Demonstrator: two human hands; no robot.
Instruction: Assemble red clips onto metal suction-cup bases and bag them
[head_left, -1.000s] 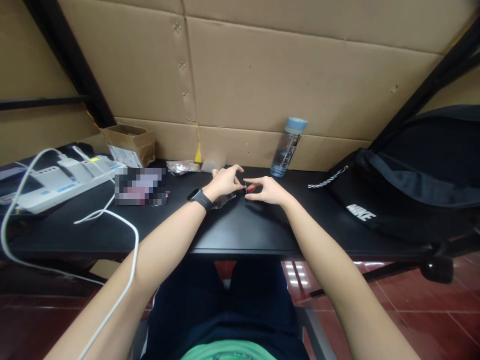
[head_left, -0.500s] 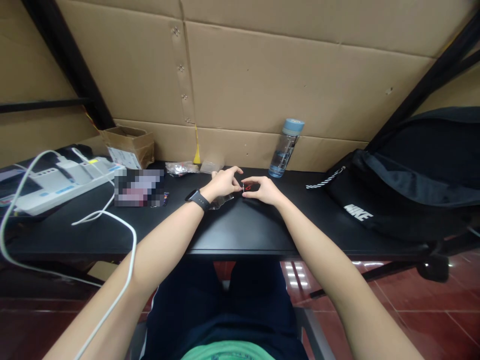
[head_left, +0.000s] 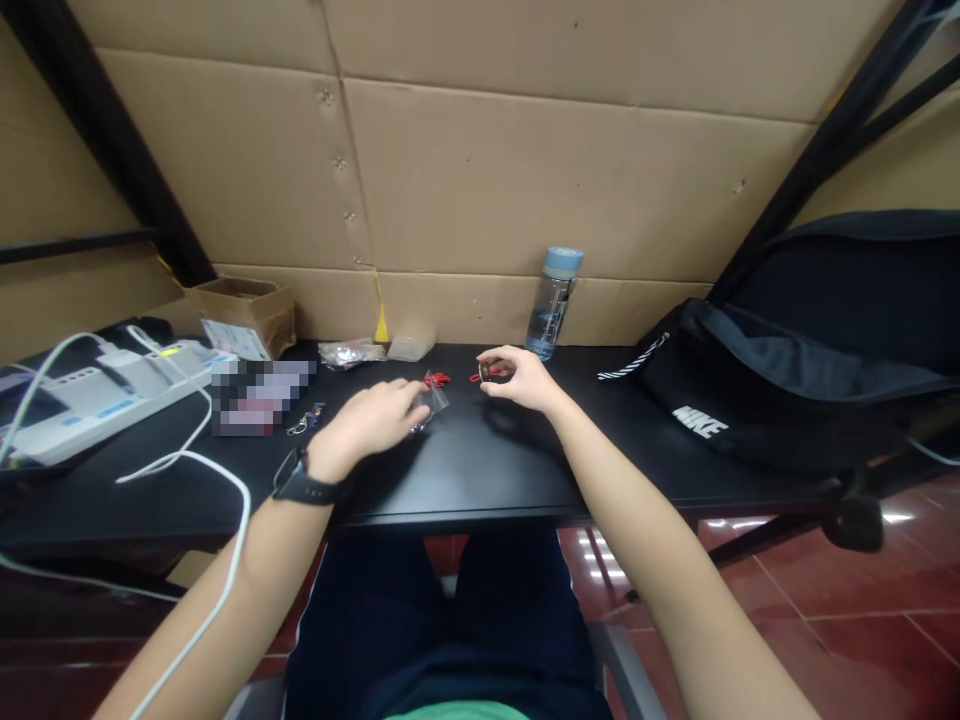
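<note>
In the head view, the right hand (head_left: 529,378) has its thumb and forefinger curved and a little apart, with a small round thing (head_left: 484,371) pinched between the tips; this thing seems to stand on its edge, so a long axis I cannot tell; a red cord (head_left: 474,378) shows just beside it. The left hand (head_left: 379,415) lies to the left of this grip, apart from it, with its fingers spread low over a clear plastic bag (head_left: 440,402); whether it pinches the bag or only touches it, I cannot tell; the round thing is therefore much nearer to the right hand, and the bag is between it and the left wrist.

As for containers, the clear bag has a red bundle (head_left: 437,380) at its far edge, but inside it or behind it is not certain; a shiny packet (head_left: 351,353) lies farther back, its content too blurred to name; the cardboard box (head_left: 279,318) does not show its bottom; the bottle (head_left: 546,325) stands near the cardboard wall (head_left: 480,225), partly filled with clear liquid.
</note>
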